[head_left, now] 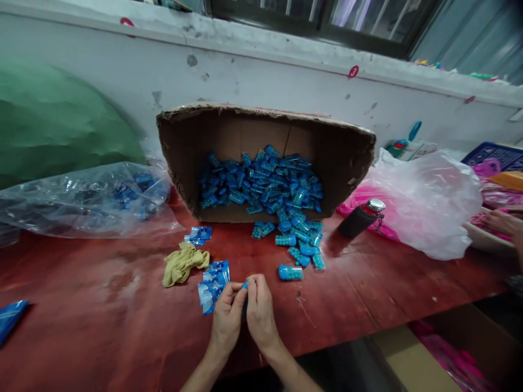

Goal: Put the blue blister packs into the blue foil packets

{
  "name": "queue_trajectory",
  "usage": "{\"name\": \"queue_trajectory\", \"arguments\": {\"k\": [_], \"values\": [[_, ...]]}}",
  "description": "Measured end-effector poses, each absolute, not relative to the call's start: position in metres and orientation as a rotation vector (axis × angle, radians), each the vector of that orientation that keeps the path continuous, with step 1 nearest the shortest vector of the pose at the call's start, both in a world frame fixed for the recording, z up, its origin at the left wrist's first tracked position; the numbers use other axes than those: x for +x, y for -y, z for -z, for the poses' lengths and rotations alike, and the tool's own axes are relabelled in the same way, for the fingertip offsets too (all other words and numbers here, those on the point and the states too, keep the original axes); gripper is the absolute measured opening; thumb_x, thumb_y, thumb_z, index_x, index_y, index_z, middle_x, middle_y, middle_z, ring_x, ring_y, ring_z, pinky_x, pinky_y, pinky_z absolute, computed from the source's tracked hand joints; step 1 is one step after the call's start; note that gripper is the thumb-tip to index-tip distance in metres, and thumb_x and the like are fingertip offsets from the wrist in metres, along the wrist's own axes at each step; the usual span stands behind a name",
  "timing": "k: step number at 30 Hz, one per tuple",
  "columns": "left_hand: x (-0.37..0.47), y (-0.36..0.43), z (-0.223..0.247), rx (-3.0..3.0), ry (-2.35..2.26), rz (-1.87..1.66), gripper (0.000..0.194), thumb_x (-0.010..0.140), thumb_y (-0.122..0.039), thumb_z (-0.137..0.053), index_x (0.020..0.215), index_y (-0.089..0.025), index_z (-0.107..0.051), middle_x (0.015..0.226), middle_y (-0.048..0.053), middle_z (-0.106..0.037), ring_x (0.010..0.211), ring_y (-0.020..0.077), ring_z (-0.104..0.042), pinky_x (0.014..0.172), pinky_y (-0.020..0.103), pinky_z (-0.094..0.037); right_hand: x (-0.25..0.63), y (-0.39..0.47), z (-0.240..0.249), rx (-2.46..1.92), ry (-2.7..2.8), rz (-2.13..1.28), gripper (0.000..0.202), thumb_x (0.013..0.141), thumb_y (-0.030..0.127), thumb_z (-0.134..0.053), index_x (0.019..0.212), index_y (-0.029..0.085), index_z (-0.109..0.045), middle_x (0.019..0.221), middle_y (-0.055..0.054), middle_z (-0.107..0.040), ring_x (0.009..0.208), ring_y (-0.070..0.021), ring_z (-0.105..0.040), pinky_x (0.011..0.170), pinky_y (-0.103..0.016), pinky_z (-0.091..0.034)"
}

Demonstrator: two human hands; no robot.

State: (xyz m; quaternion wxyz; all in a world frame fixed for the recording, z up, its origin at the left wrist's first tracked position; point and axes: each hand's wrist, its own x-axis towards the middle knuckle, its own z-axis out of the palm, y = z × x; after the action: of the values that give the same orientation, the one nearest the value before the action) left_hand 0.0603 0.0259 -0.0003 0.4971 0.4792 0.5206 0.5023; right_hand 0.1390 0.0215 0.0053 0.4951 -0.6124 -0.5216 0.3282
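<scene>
My left hand (227, 314) and my right hand (261, 313) meet near the front of the red table, fingertips pinched together. Between them shows the tip of a small blue piece (245, 284); the fingers hide the rest, so its kind cannot be made out. Just left of my left hand lie several overlapping blue printed packets (213, 286). Ahead and to the right, a clear bottle with a blue cap and blue beads inside (290, 273) lies on its side. Many similar bottles (261, 182) fill a tipped cardboard box (347, 163) and spill out of its mouth.
A crumpled yellowish cloth (184, 265) and more blue packets (199, 234) lie left of centre. Clear plastic bag (81, 201) holding blue items is farther left. On the right stand a dark flask (359, 219) and a whitish plastic bag (429, 201); another person's hand (504, 222) shows beyond.
</scene>
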Motion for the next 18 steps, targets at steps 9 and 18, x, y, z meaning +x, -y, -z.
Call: {"name": "queue_trajectory", "arguments": {"k": [9, 18], "values": [[0.061, -0.021, 0.004, 0.875, -1.194, -1.206, 0.022, 0.068, -0.039, -0.06, 0.073, -0.018, -0.057, 0.053, -0.005, -0.055, 0.043, 0.0085, -0.048, 0.043, 0.02, -0.039, 0.141, -0.032, -0.004, -1.45, 0.926, -1.027, 0.022, 0.081, 0.036, -0.038, 0.067, 0.021, -0.044, 0.061, 0.005, -0.043, 0.055, -0.0104, -0.043, 0.052, -0.021, -0.038], [0.054, -0.027, 0.002, 0.526, -0.931, -0.971, 0.035, 0.068, -0.044, -0.06, 0.09, -0.017, -0.052, 0.057, 0.0, -0.062, 0.042, 0.0109, -0.053, 0.031, 0.016, -0.029, 0.164, -0.034, -0.007, -1.343, 0.88, -1.433, 0.029, 0.08, 0.049, -0.039, 0.07, 0.022, -0.04, 0.048, 0.008, -0.038, 0.037, -0.0086, -0.036, 0.034, -0.018, -0.03]]}}
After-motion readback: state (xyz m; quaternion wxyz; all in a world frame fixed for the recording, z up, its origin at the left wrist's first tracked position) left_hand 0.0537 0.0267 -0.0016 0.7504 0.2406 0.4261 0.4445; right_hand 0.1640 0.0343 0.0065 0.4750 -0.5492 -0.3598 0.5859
